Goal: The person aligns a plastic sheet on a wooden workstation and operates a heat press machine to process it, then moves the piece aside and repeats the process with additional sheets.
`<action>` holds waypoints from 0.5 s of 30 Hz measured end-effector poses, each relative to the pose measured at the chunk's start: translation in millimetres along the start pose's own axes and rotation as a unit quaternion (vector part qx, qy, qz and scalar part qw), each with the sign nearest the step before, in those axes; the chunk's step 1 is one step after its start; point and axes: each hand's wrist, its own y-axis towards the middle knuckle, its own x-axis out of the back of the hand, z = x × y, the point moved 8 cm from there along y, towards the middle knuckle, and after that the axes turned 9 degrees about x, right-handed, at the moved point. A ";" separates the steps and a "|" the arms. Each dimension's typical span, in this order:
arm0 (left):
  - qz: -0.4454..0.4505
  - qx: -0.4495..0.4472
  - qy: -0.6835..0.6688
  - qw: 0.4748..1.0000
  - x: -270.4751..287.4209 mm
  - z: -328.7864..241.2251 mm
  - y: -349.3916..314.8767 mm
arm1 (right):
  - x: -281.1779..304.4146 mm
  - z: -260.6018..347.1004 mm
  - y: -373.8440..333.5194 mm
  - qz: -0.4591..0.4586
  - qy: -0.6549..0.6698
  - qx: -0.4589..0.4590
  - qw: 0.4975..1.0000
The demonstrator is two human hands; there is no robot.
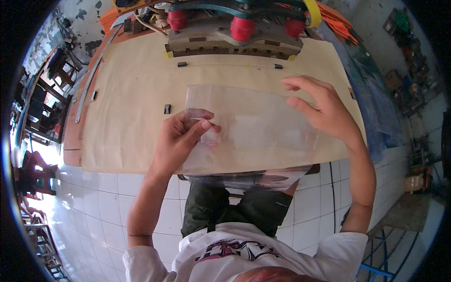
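Note:
A clear, thin plastic sheet (258,117) lies over the cream-coloured table cover (127,94), its near end hanging past the front edge above my lap. Thumb and fingers of my left hand (177,134) pinch the sheet at its left side. At its right side my right hand (326,110) is raised, fingers apart and holding nothing. Whether the sheet has one layer or several, I cannot tell.
At the back stands a machine with a heavy metal base (235,43) and red cylinders (242,28). Small black blocks (167,109) sit on the cover. A metal ruler (89,89) runs along the left edge. Orange sheets (336,21) are stacked at the back right.

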 end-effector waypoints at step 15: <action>0.005 0.001 -0.010 1.000 -1.7 0.1 -4.6 | -46.6 15.5 28.2 0.135 0.037 0.036 0.990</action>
